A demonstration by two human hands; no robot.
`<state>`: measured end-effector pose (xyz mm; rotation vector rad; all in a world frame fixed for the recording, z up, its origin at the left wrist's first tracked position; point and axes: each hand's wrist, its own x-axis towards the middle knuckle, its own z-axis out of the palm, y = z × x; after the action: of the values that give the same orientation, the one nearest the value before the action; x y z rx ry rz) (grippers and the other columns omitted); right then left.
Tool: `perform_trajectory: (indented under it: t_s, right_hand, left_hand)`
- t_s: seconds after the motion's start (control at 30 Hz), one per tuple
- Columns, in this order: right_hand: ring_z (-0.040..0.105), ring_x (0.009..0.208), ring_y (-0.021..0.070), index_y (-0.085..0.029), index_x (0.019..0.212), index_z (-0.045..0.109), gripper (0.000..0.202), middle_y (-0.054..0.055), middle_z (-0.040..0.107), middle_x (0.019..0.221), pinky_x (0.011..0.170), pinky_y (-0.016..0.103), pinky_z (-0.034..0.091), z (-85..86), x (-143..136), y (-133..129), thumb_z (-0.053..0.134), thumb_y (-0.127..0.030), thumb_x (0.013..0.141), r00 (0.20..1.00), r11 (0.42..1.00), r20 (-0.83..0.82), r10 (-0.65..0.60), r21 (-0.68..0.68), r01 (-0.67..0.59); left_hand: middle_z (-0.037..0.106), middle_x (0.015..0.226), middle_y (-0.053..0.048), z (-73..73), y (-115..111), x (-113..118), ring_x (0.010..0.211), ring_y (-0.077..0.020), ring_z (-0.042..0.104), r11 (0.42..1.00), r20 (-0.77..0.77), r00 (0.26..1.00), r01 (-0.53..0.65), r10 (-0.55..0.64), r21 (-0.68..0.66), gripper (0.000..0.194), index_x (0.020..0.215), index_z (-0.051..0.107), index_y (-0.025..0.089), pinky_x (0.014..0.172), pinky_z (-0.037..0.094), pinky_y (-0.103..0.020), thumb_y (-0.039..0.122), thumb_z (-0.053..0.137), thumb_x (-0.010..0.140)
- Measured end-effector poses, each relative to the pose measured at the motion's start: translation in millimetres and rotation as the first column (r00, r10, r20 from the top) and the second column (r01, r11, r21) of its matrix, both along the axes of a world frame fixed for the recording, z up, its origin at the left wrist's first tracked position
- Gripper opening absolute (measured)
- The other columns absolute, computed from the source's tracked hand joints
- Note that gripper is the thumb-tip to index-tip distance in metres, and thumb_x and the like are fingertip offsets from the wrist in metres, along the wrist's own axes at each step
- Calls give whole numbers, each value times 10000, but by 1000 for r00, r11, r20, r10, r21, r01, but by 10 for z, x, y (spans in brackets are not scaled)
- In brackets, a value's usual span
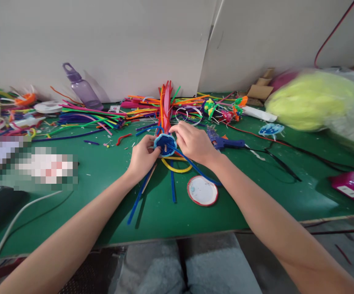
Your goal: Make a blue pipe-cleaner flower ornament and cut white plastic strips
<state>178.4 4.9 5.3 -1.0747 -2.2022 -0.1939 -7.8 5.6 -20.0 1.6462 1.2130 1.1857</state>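
A round, cupped piece of dark blue fuzzy stems with a scalloped light-blue rim (161, 152) is held above the green tabletop (265, 196), near the middle of the view. The left hand (143, 157) grips its rim at 8 o'clock, thumb on the front, in a narrow pinch. The right hand (192, 142) is at 2 o'clock, fingers bent close together by the rim; whether they pinch anything, I cannot tell.

From the cupped piece, outward: a yellow fuzzy loop (178, 170) at 5 o'clock, and beyond it a white disc with a red rim (202, 191). At 12 o'clock is a bundle of red, orange and pink fuzzy stems (166, 102); at 3 o'clock, a blue glue gun (230, 143). A translucent purple bottle (86, 92) leans at 10 o'clock. Farther right, between 3 and 4 o'clock, a glossy magenta box (352, 181) bears a pale label (349, 191), its print too small to read.
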Motion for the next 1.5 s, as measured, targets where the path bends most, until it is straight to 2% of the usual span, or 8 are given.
perform_trajectory:
  t_s: [0.1,0.33,0.63,0.93,1.07,1.2,1.33,1.5]
  right_hand:
    - [577,1009,209,-182,1099,579,276,91,634,1059,749,307,454,-14,16,0,423,-120,880,1000,1000,23,21,-2,-21]
    - [523,994,211,-208,1025,672,240,83,595,1000,727,318,459,-20,53,25,479,-147,897,980,990,147,135,26,-140]
    - [496,967,215,-177,882,651,194,86,584,941,697,324,442,-35,-8,34,467,-195,941,977,996,196,82,10,-86]
    - [518,924,213,-201,881,499,156,77,558,929,804,353,449,-42,-17,90,370,-184,966,991,999,-137,-4,38,10]
    - [534,910,200,-216,884,473,156,63,548,908,833,364,457,-42,30,145,351,-237,978,940,990,-341,-6,127,53]
    - [566,874,196,-224,942,491,221,56,572,895,823,379,470,-40,118,190,321,-353,999,856,978,-503,-118,92,189]
    - [577,856,206,-219,980,517,246,61,583,885,817,396,479,-49,201,231,324,-371,996,818,956,-529,-226,41,290]
    - [575,954,202,-213,1098,545,294,81,596,995,880,389,473,-21,183,197,286,-166,967,902,978,-402,-157,62,198]
  left_hand:
    - [693,782,-3,2,3,-1,677,-148,693,1000,-2,1000,-1,1,8,181,916,565,181,631,608,-281,186,605,740]
    - [683,765,0,1,-1,2,684,-152,687,1000,-23,1000,-5,5,14,179,914,567,183,631,605,-285,179,596,737]
    - [692,828,-16,-6,-3,-1,706,-155,687,999,-51,999,7,-5,35,183,920,571,181,627,605,-283,183,594,738]
    - [692,770,3,22,-15,8,668,-137,693,1000,-51,999,-12,13,9,177,923,571,171,618,600,-251,147,589,749]
    - [702,778,4,34,-18,7,675,-137,702,1000,-60,998,-28,27,-7,179,931,570,173,619,601,-241,124,582,758]
    - [705,789,-5,35,-19,2,690,-145,709,1000,-59,998,-30,30,-7,178,929,566,172,624,606,-246,111,580,763]
    - [707,824,-15,39,-26,3,691,-140,709,999,-62,997,-36,37,15,185,940,571,170,619,605,-240,110,576,765]
    - [705,851,-23,31,-19,8,689,-138,709,999,-63,997,-40,41,11,187,948,567,166,612,604,-234,119,579,768]
